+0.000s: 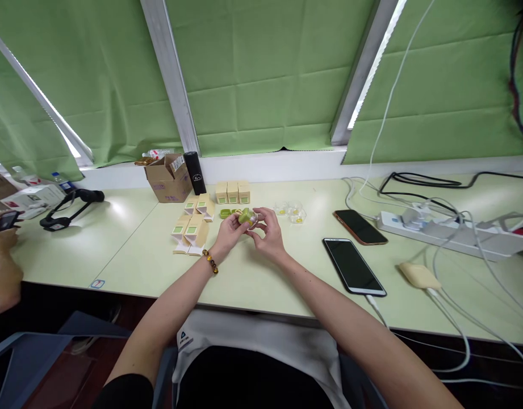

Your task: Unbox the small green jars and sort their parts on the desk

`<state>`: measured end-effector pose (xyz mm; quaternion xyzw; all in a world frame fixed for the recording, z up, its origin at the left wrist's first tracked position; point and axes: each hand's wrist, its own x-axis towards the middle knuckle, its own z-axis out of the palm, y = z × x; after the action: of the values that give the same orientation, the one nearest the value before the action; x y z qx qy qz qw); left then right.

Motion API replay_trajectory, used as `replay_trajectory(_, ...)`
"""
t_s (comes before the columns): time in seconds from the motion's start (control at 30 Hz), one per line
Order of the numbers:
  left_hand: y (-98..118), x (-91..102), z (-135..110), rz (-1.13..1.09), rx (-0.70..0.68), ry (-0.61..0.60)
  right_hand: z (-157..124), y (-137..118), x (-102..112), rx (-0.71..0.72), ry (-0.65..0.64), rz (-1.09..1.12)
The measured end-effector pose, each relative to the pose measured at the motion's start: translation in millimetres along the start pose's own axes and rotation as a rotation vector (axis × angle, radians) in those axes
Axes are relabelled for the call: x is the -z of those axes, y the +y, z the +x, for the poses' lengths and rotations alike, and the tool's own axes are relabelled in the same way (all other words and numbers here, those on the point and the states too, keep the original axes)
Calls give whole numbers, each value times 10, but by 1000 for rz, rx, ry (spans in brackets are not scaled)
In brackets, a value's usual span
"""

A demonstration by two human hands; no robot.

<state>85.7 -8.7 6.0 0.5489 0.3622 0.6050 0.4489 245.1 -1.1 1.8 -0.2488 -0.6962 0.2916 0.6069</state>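
Observation:
Both my hands meet over the pale green table (261, 272), pinched together on a small clear jar with a green lid (246, 216). My left hand (229, 233), with a bead bracelet on its wrist, grips the jar from the left. My right hand (266, 232) holds it from the right. Just behind the hands lie green lids (225, 213) and several small clear containers (292, 212). Flat and part-folded cream boxes with green labels (192, 228) lie to the left of my left hand.
Three closed cream boxes (233, 192), a black cylinder (195, 172) and an open cardboard box (167, 177) stand at the back. Two phones (354, 266) (360, 226), a power strip (448, 234) and cables lie to the right. Another person's hand (3, 267) is at the left edge, near black goggles (67, 209).

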Motion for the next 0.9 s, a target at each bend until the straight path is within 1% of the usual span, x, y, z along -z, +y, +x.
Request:
replay_trajectory(0.07, 15, 25, 8, -59, 7, -1, 5, -37, 5, 9, 18, 21)
replay_trajectory(0.17, 28, 40, 11, -33, -7, 10, 31, -74, 37, 39, 84, -73)
replay_trajectory(0.27, 45, 25, -13, 119, -39, 33, 61, -65, 78, 90, 135, -190)
replay_trajectory(0.33, 67, 6, -43, 257, -67, 41, 75, -37, 96, 126, 140, -252)
replay_trajectory(0.4, 92, -11, -73, 378, -81, 38, 82, -2, 103, 159, 122, -311)
replay_trajectory(0.5, 118, -22, -101, 501, -98, 24, 83, 49, 101, 181, 87, -363)
replay_trajectory(0.67, 129, -10, -103, 629, -136, -5, 76, 124, 87, 170, 73, -348)
replay_trajectory(0.77, 135, -3, -101, 665, -131, -6, 67, 157, 77, 127, 31, -322)
replay_trajectory(0.9, 138, 9, -106, 718, -109, -9, 58, 166, 76, 25, -28, -286)
